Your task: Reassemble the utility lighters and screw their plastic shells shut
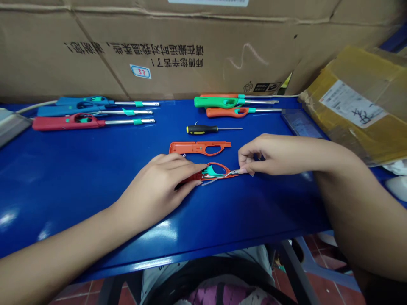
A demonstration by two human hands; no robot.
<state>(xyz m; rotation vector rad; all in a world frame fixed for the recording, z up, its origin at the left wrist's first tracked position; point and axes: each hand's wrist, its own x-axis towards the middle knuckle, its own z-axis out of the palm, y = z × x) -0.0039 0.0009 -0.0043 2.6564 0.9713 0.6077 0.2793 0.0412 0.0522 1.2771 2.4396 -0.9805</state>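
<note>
My left hand is closed around the handle end of an opened orange lighter half-shell, which lies low over the blue table. Inside the shell show a teal trigger and a thin pale wire. At the shell's right end, my right hand pinches a small metal piece; the fingers cover the rest of it. Just behind sits the other orange half-shell, its inner side up. Farther back lies a black and yellow screwdriver, its tip pointing right.
Red and blue long-necked lighters lie at the back left. Green and orange ones lie at the back centre. A large cardboard box walls off the rear. A taped parcel stands at right, beside a phone-like dark slab.
</note>
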